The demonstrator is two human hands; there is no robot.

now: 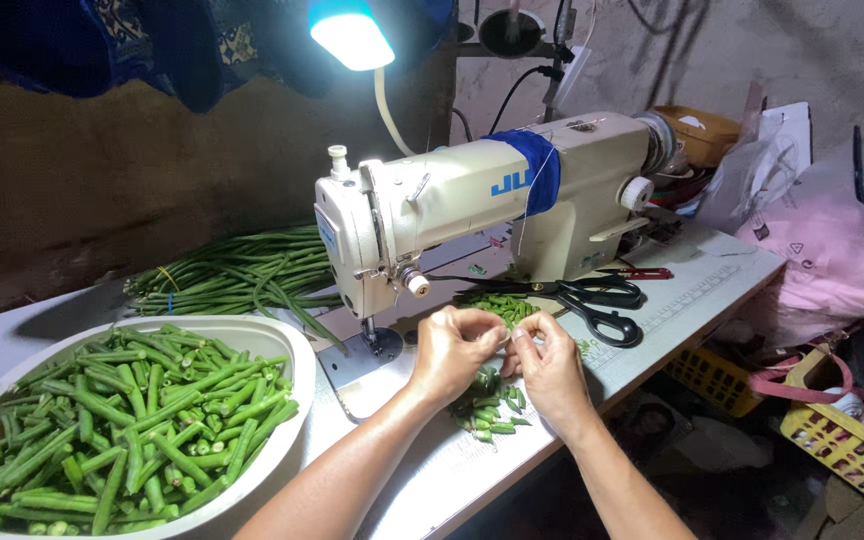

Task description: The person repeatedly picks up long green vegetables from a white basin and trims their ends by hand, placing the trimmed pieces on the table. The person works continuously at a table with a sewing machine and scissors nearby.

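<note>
My left hand [452,350] and my right hand [550,362] meet over the sewing table, fingertips pinched together on a short piece of green bean [508,335]. Under the hands lies a small heap of cut bean pieces [492,405]. More cut pieces [507,305] lie just behind the hands. At the left, a big white bowl [287,345] is filled with cut green beans [132,420]. A bundle of long uncut beans [237,268] lies behind the bowl.
A cream sewing machine [472,205] stands right behind the hands under a lit lamp [352,38]. Black scissors [597,305] and red snips [642,272] lie at the right. Plastic bags [822,240] and yellow baskets [842,440] fill the right side.
</note>
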